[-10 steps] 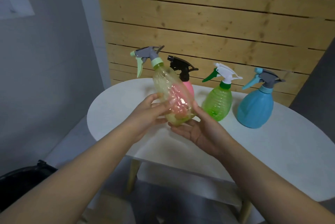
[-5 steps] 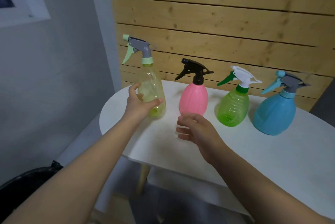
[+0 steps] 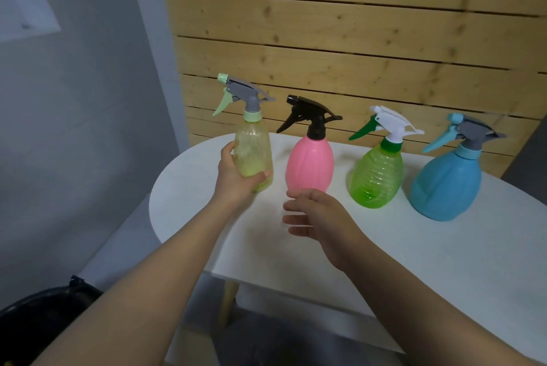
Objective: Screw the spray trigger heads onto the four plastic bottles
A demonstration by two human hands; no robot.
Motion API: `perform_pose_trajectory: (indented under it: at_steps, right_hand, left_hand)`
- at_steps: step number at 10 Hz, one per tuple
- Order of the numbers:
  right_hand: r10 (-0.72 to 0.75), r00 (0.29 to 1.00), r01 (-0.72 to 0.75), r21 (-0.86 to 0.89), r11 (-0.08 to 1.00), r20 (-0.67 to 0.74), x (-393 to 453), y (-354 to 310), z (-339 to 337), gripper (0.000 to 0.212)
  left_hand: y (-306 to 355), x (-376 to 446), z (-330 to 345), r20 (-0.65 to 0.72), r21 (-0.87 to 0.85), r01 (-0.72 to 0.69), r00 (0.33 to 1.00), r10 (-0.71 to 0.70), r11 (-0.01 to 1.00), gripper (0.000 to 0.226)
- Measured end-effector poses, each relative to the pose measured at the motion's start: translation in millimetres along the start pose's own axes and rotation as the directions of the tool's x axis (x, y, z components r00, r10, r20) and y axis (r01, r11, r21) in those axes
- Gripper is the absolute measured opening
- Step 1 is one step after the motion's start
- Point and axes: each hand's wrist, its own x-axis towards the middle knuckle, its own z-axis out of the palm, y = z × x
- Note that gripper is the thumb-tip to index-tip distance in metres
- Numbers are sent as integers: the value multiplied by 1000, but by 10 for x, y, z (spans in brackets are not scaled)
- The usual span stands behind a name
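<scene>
Several spray bottles stand upright in a row on the white table (image 3: 384, 247), each with a trigger head on its neck. At the left end is the clear yellow bottle (image 3: 256, 152) with a grey and pale-green head (image 3: 241, 95); my left hand (image 3: 236, 177) grips its lower body. Beside it stand the pink bottle (image 3: 310, 163) with a black head, the green bottle (image 3: 376, 177) with a white head, and the blue bottle (image 3: 447, 185) with a grey head. My right hand (image 3: 316, 214) hovers open just in front of the pink bottle, holding nothing.
A wooden slat wall (image 3: 355, 55) rises directly behind the bottles. The table's left rim curves close to the yellow bottle, and a grey wall lies beyond it. A black bin (image 3: 38, 321) sits on the floor at the lower left.
The yellow bottle went from tilted in both hands to upright on the table at the left end. My right hand let go and hangs open; the view moved closer.
</scene>
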Motion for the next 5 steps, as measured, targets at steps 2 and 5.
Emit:
perform_pose_trajectory:
  at_steps: [2,5]
  right_hand:
    - [-1,1000,1,7,1000,-3,-41,-59,-72,16]
    - [-319,941,318,-28,948,-116,-384,-601,-322,18]
  left_hand:
    - [29,-7,62,-3,35,-20,1000,20,999,94]
    - [262,-249,-86,-181,148,-101,975,127,984,73]
